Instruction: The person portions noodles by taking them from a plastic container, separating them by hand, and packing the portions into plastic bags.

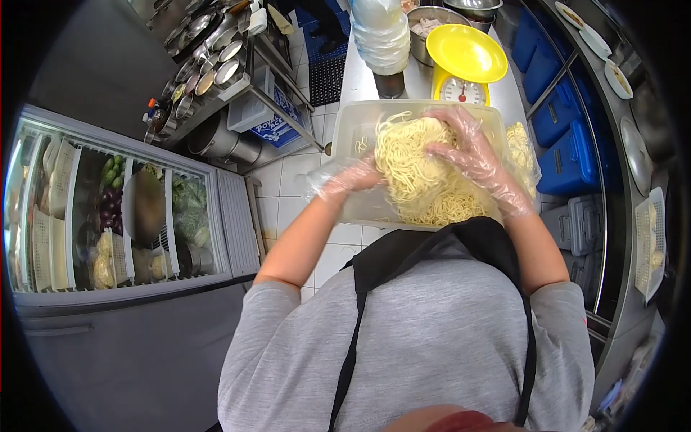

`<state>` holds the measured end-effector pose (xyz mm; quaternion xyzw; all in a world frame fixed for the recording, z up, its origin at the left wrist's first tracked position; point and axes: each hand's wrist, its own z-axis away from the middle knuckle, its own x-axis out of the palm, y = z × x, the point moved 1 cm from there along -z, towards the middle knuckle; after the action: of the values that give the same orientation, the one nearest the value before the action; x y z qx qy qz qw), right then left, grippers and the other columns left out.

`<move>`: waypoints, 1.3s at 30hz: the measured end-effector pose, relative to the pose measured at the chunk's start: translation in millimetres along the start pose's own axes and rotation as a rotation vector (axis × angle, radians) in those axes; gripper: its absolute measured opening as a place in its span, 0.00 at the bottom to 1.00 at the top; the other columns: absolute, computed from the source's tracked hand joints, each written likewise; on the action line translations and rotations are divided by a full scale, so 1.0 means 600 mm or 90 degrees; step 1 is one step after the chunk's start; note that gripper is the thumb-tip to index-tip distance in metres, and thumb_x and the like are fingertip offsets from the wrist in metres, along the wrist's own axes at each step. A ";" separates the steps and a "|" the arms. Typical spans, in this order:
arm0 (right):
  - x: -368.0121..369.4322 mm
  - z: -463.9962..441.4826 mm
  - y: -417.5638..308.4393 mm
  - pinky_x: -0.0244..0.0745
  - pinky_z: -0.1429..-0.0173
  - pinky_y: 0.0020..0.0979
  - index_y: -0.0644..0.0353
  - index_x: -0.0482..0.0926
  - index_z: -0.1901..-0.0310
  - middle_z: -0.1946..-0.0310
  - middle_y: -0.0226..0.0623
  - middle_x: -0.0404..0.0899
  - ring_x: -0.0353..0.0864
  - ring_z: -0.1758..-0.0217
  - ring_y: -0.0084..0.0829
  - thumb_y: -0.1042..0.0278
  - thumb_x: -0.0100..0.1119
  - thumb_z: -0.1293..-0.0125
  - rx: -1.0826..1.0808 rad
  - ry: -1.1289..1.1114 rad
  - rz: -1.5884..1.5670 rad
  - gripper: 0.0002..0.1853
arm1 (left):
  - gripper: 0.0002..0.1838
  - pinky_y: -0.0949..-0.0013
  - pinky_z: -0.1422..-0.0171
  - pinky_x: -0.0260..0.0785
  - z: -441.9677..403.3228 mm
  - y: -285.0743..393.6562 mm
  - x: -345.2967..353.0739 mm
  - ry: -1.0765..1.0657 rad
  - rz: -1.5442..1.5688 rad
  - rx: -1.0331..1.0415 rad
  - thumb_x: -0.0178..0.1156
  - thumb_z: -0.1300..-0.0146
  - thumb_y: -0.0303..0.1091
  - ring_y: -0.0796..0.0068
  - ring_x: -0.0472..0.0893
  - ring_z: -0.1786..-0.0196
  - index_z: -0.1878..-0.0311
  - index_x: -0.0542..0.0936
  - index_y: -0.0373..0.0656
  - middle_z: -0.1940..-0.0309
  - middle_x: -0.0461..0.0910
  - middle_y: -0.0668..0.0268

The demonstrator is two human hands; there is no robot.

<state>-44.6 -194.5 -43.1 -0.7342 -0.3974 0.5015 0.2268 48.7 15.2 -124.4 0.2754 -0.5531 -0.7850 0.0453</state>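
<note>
Between my two hands is a big clump of pale yellow noodles [410, 160], held up over a translucent plastic tub [353, 205]. My left hand [358, 175], in a clear plastic glove, grips the clump from its left side. From the right and top, my right hand [471, 147], gloved the same way, wraps its fingers round the clump. More loose noodles [453, 207] lie in the tub below, toward the side nearest my body. A few short strands stick to the tub's far left part.
Beyond the tub stands a yellow dial scale [466, 56] with a round pan. Left of it, a stack of plastic-wrapped bowls [380, 36] rests on a dark container. A bag of noodles [522, 155] lies right of the tub. A glass-fronted fridge [122, 209] is at my left.
</note>
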 end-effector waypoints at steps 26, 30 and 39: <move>0.028 0.050 0.012 0.48 0.26 0.38 0.58 0.42 0.30 0.36 0.48 0.56 0.55 0.30 0.46 0.63 0.78 0.70 0.156 -0.075 -0.072 0.66 | 0.67 0.62 0.26 0.50 -0.043 0.084 -0.007 -0.086 -0.032 0.218 0.81 0.73 0.37 0.67 0.58 0.30 0.28 0.46 0.50 0.33 0.59 0.63; 0.026 0.054 0.004 0.50 0.27 0.38 0.56 0.49 0.31 0.38 0.45 0.60 0.58 0.32 0.42 0.66 0.78 0.70 0.160 -0.076 -0.162 0.61 | 0.61 0.63 0.28 0.54 -0.050 0.088 -0.002 -0.088 -0.035 0.258 0.80 0.72 0.37 0.65 0.64 0.34 0.32 0.53 0.48 0.37 0.63 0.63; 0.033 0.066 0.016 0.56 0.30 0.35 0.57 0.61 0.36 0.40 0.38 0.65 0.63 0.34 0.35 0.69 0.76 0.66 0.146 -0.049 -0.239 0.50 | 0.39 0.64 0.36 0.62 -0.036 0.091 0.011 0.037 -0.170 0.267 0.75 0.59 0.38 0.61 0.71 0.42 0.43 0.66 0.45 0.46 0.70 0.60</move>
<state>-74.0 -186.5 -76.8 -0.5971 -0.4758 0.5201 0.3828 40.8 -26.7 -83.3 0.3720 -0.6611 -0.6437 -0.1011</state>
